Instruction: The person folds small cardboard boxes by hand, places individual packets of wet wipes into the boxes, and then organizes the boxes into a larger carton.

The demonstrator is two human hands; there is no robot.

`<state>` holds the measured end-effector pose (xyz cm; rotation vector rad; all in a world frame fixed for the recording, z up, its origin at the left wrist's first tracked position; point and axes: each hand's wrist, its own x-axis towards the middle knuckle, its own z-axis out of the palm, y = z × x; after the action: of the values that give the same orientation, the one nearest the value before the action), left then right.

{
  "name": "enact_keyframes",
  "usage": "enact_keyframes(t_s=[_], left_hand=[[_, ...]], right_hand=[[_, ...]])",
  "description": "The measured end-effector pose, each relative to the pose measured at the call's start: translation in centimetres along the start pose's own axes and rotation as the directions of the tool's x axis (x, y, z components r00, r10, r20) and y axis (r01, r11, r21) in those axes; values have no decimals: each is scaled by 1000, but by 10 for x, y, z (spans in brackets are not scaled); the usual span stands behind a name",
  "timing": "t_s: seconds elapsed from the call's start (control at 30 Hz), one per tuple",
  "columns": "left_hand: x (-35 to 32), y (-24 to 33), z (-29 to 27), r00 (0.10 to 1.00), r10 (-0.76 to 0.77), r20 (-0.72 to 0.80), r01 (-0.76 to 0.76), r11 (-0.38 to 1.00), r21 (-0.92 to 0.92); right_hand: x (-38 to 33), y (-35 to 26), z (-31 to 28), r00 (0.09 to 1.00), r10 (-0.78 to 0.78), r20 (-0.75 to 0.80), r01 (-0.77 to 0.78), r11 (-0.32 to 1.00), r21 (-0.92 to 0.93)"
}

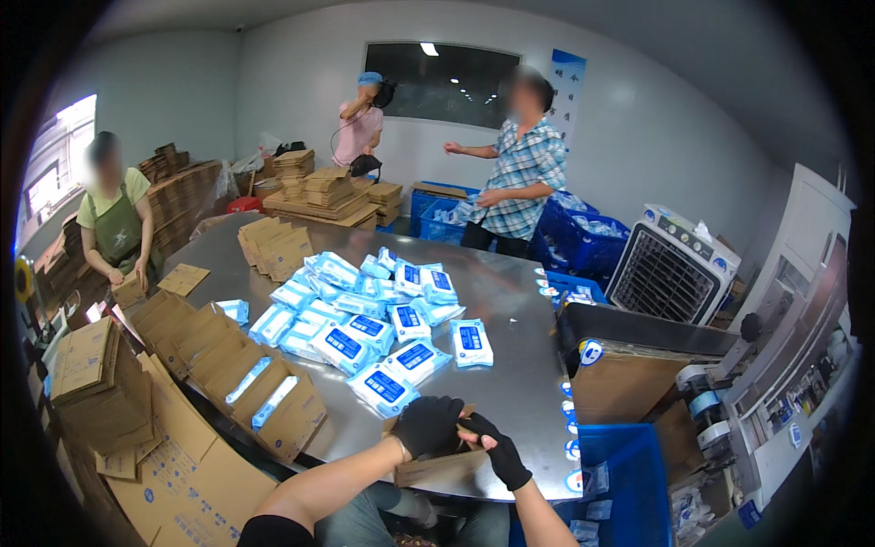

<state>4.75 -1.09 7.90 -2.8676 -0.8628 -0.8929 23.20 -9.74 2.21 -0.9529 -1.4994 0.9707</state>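
Observation:
Both my hands wear black gloves with bare fingertips. My left hand (427, 428) is closed at the upper edge of a small brown cardboard box (439, 469) at the table's near edge. My right hand (498, 450) meets it there, fingers curled on the same box; its inside is mostly hidden by my hands. Just beyond lies a heap of white and light-blue soft packs (343, 345), which look like wipes. One pack (471, 343) lies apart on its right. A row of opened cardboard boxes (283, 424) stands to the left, two holding packs upright.
The metal table (510, 383) stretches away from me. Flattened cartons (100, 374) are stacked at left, more cardboard (328, 191) at the far end. A blue crate (629, 474) holds packs below the right edge, near an air cooler (670, 264). Three people stand around the table.

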Motion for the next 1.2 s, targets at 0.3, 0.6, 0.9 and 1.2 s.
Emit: enact_keyframes(t_s=[0.3,0.6,0.9,1.2], left_hand=[[0,-8,-5,983,-101,154,99,995,24],[23,-49,-35,732,98,674,144,945,-294],[-44,10,12,987,19,159,-22,1000,16],[-35,-31,12,876,-1,483,240,869,-433]], right_hand=[[30,5,24,914,141,-380,-350,746,-567],[51,13,42,790,-124,-600,-525,370,-767],[55,15,44,734,-241,-635,-354,662,-661],[-9,57,85,772,386,-505,-189,898,397]])
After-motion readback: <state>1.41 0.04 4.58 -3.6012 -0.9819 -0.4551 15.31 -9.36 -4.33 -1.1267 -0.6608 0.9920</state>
